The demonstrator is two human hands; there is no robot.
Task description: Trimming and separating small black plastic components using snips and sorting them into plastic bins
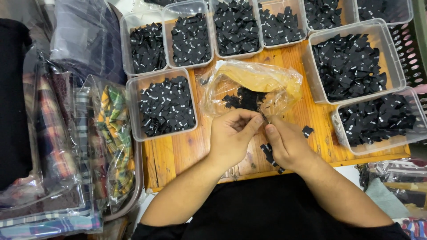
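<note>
My left hand (231,135) and my right hand (288,143) meet over the wooden board (178,153), fingertips pinched together on a small black fabric label (265,120). Just beyond them lies a crumpled clear plastic bag (258,84) with a heap of black labels inside. A short stack of black labels (267,151) lies under my right hand, and one loose label (307,130) sits to its right.
Several clear plastic tubs full of black labels ring the board: one at the left (165,106), a row along the back (235,29), two at the right (351,62). Bagged plaid garments (89,133) are stacked at the left. Black cloth (267,209) covers my lap.
</note>
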